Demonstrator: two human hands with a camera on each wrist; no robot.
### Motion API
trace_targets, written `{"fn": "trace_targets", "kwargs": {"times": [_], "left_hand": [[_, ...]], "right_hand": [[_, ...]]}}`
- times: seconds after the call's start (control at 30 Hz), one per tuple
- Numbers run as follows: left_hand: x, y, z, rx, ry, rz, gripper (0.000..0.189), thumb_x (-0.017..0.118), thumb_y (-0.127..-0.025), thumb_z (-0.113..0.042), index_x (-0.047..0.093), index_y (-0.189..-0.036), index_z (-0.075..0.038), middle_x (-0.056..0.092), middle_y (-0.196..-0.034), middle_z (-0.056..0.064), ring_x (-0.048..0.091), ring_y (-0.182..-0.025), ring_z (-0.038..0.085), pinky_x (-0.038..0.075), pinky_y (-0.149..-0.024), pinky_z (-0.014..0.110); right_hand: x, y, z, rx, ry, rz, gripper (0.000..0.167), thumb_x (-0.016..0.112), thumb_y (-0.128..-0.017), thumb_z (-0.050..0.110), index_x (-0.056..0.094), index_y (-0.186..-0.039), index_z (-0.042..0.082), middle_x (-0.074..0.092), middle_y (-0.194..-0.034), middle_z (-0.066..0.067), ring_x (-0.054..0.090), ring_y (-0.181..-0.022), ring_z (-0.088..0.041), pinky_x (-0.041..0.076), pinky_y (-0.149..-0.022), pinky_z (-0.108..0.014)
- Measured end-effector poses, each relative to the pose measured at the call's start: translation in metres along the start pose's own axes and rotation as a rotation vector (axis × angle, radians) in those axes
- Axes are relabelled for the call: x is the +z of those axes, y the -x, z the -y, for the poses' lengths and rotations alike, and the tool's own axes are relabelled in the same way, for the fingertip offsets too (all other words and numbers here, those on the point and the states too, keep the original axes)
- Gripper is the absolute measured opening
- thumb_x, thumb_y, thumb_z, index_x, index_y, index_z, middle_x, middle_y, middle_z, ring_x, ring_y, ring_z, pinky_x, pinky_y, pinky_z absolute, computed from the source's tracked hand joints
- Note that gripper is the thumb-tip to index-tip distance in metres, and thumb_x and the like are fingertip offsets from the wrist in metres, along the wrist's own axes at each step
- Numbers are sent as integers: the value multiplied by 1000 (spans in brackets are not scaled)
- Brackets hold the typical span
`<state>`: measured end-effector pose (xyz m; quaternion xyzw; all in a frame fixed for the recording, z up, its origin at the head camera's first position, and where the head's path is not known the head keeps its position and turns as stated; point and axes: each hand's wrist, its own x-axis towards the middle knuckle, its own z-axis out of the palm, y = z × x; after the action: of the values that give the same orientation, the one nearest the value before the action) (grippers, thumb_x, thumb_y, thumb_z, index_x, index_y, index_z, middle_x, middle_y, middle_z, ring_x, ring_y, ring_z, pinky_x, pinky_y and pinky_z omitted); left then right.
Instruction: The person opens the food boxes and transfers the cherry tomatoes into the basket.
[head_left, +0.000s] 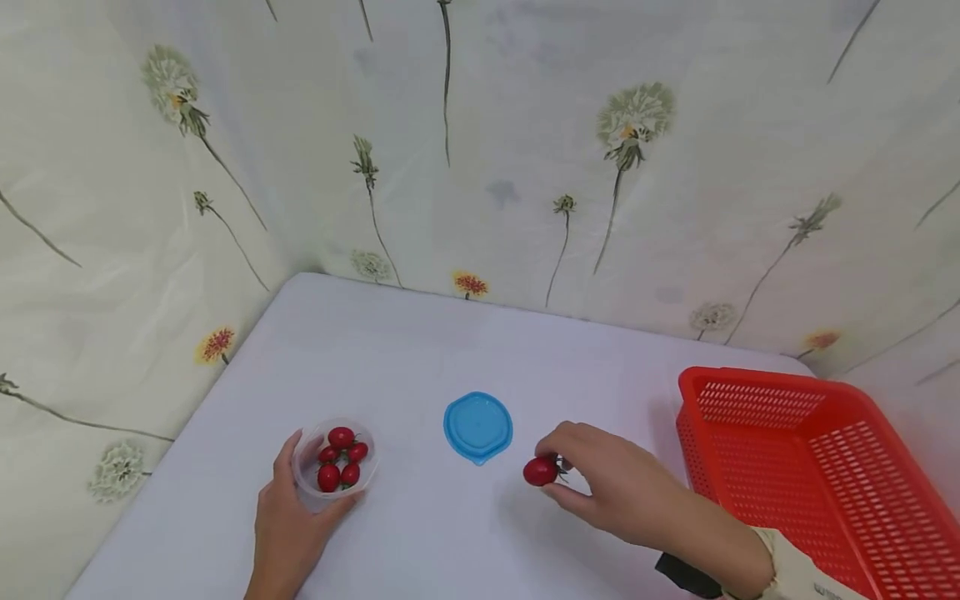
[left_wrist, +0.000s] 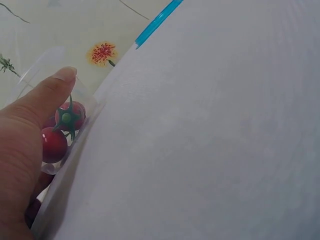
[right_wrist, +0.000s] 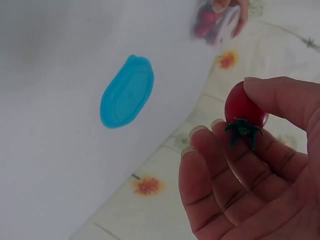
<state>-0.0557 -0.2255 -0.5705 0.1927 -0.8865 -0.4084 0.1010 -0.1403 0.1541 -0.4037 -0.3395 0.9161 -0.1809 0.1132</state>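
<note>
My left hand (head_left: 292, 517) grips a clear plastic cup (head_left: 307, 485) that stands on the table, thumb and fingers around its wall. Several small red tomatoes (head_left: 328, 477) with green stems lie inside it; in the left wrist view two tomatoes (left_wrist: 54, 145) show through the wall. Between the thumb and index finger of my right hand (head_left: 611, 483) is pinched a single cherry tomato (right_wrist: 245, 107), its green calyx showing. That hand is above the table, between a blue lid and a red basket. The blue lid (head_left: 477, 425) lies flat on the table.
A red perforated plastic basket (head_left: 772, 454) stands at the table's right side. The white table (head_left: 420, 533) meets a curtain (head_left: 510, 150) printed with dandelions along its back and left edges.
</note>
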Motion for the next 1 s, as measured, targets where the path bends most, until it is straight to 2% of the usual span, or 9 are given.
{"fn": "trace_targets", "kwargs": {"times": [0.1,0.27,0.4,0.53,0.8,0.9,1.0], "left_hand": [[-2,0,0,-8,5,13,121,96,-73,-42,21,-166,-23,45,-160,13,46,-142,44,46,-101,65],[-4,2,-2,-42,-6,21,122,96,-74,-42,19,-166,-23,45,-160,13,45,-142,45,44,-102,68],[-4,2,-4,-48,-4,29,121,96,-75,-39,17,-167,-23,43,-162,13,42,-144,45,41,-104,71],[-3,1,-4,-39,-6,35,121,96,-76,-37,17,-167,-22,43,-161,14,43,-143,45,41,-104,70],[-4,2,-6,-68,-6,54,122,95,-76,-38,16,-167,-22,42,-161,14,41,-144,45,43,-104,68],[-4,2,-7,-60,-2,51,122,96,-76,-38,16,-167,-22,43,-161,14,42,-144,44,43,-104,67],[-4,2,-7,-48,-5,43,121,96,-76,-38,17,-167,-22,44,-161,14,43,-143,44,44,-103,66]], "right_hand": [[-4,14,-10,48,3,-86,47,92,-80,36,67,-120,27,64,-108,17,64,-96,-5,57,-74,-20],[-12,31,-30,155,42,-215,55,96,-74,36,68,-120,23,68,-108,10,63,-93,-10,58,-69,-24],[-21,44,-47,273,64,-268,54,95,-77,34,68,-121,20,67,-108,4,62,-93,-15,57,-66,-25],[-25,59,-63,345,35,-298,55,93,-80,31,65,-124,15,66,-109,-2,62,-92,-21,56,-62,-24],[-30,81,-98,412,28,-411,55,90,-84,23,62,-129,9,69,-110,-10,64,-94,-28,56,-64,-24],[-30,87,-112,454,26,-423,58,90,-85,25,62,-131,6,69,-113,-15,64,-98,-33,62,-70,-39],[-29,92,-126,499,22,-409,61,90,-84,26,61,-132,4,69,-116,-19,65,-100,-36,62,-76,-55]]}}
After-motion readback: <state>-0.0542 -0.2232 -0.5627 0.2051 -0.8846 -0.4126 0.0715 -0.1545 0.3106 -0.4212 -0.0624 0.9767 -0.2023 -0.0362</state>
